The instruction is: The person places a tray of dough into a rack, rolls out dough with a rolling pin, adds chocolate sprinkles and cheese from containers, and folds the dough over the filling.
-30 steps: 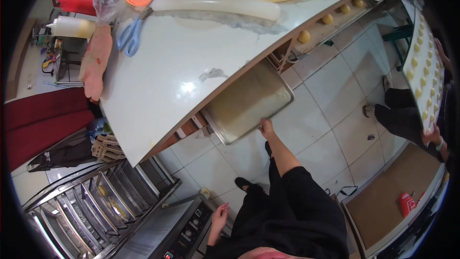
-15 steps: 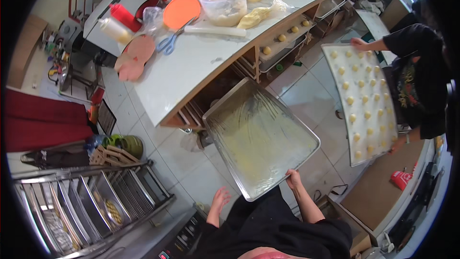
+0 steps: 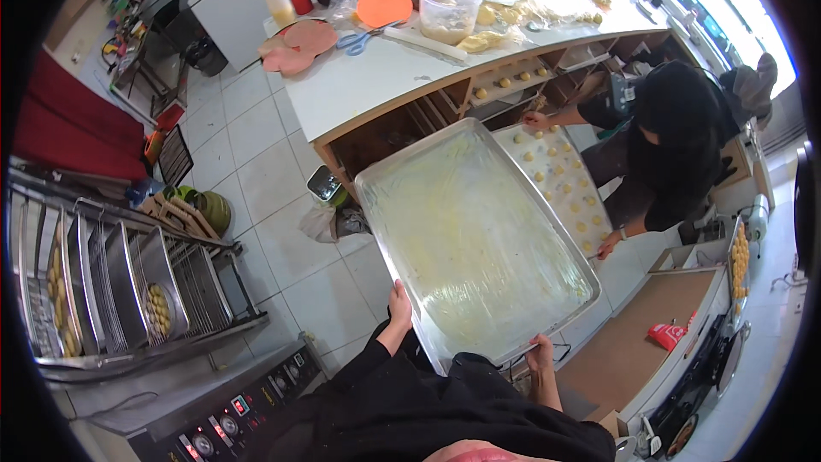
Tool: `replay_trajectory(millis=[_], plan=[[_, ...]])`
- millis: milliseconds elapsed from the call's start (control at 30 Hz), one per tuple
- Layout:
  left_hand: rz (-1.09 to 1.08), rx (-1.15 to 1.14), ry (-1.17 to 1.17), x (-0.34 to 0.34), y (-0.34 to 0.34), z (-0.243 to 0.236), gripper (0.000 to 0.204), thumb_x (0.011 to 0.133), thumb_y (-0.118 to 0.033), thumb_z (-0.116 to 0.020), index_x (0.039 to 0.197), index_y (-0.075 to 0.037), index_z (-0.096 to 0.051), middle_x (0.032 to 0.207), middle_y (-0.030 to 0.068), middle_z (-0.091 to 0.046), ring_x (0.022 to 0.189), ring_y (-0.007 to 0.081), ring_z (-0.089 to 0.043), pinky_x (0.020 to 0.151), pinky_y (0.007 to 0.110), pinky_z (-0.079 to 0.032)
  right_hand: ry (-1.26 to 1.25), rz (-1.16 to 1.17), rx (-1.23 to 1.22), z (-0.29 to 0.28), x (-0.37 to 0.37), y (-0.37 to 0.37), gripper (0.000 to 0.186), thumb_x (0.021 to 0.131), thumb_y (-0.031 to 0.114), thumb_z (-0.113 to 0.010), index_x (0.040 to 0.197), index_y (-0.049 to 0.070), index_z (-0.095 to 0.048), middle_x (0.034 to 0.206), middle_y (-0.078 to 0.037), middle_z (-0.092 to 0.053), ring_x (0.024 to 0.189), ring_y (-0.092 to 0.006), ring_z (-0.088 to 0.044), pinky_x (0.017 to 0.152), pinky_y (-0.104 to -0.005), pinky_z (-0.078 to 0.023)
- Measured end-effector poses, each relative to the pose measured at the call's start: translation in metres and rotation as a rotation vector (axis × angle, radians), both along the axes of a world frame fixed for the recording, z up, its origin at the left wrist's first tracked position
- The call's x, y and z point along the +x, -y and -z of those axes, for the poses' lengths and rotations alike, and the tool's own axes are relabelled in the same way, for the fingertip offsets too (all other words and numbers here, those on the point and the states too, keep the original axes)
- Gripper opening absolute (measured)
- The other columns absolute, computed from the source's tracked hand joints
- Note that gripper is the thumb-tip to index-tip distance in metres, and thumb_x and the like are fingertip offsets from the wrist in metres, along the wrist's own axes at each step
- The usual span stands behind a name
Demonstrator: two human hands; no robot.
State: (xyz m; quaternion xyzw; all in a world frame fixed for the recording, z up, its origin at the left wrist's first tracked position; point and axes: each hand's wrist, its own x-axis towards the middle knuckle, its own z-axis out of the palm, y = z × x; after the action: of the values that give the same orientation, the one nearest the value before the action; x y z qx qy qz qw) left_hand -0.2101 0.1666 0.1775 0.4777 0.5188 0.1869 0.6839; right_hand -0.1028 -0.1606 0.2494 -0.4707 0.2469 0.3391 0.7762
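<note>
Tray: large shallow rectangular silver metal tray [image 3: 466, 248], yellowish smears on its base, held before the body, near side of the white-topped wooden counter [image 3: 342, 98]
Long axis: slants near right to far left, its far end toward the counter's dark open shelf bay [image 3: 376, 145]
Left hand [image 3: 399, 304]: closed on the left long rim
Right hand [image 3: 540, 355]: fingers curled on the near short rim; this hand is nearer the tray's right corner
Right side: black-clothed co-worker [image 3: 676, 137] holds a pale sheet [image 3: 556, 176] of round dough balls [image 3: 581, 227]
Hidden: fingers under the rim; sheet's left part, behind the tray
Unclear: whether tray and sheet touch
</note>
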Motion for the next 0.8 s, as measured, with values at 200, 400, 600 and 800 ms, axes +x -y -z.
replay_trajectory(millis=[200,400,600,800], plan=[[0.028,0.285,-0.069,-0.001,-0.014,-0.042,0.049,0.093,-0.037,-0.033,0.103,0.008,-0.051,0.093,0.0194,-0.059,0.088,0.0272,-0.055,0.079,0.033,-0.040,0.044,0.064,0.121,-0.001,-0.016,-0.007,0.012,0.057,-0.003,-0.049,0.069,0.001,-0.051,0.080,-0.009,-0.053,0.079,-0.0243,-0.053,0.075,-0.0374,-0.043],[0.035,0.286,-0.230,-0.008,-0.049,-0.032,0.048,0.093,-0.036,-0.035,0.092,0.007,-0.055,0.074,0.0168,-0.059,0.071,0.0255,-0.056,0.067,0.036,-0.041,-0.015,0.052,0.101,0.010,-0.001,-0.057,0.010,0.058,-0.004,-0.050,0.066,0.001,-0.051,0.082,-0.010,-0.055,0.080,-0.0251,-0.053,0.075,-0.0376,-0.044],[-0.083,0.426,-0.087,0.041,-0.089,-0.006,0.048,0.092,-0.037,-0.036,0.086,0.007,-0.054,0.066,0.0154,-0.055,0.064,0.0238,-0.052,0.062,0.036,-0.040,-0.019,-0.028,0.157,0.052,0.048,-0.101,0.010,0.059,-0.001,-0.051,0.055,0.006,-0.046,0.066,-0.009,-0.051,0.066,-0.0212,-0.052,0.065,-0.0352,-0.046],[-0.096,0.447,-0.178,0.092,-0.136,0.025,0.052,0.092,-0.040,-0.035,0.077,0.007,-0.052,0.063,0.0142,-0.052,0.060,0.0235,-0.047,0.060,0.036,-0.039,-0.062,-0.129,0.106,0.078,0.125,-0.164,0.010,0.058,-0.001,-0.051,0.053,0.006,-0.044,0.069,-0.008,-0.050,0.069,-0.0216,-0.051,0.070,-0.0361,-0.045]])
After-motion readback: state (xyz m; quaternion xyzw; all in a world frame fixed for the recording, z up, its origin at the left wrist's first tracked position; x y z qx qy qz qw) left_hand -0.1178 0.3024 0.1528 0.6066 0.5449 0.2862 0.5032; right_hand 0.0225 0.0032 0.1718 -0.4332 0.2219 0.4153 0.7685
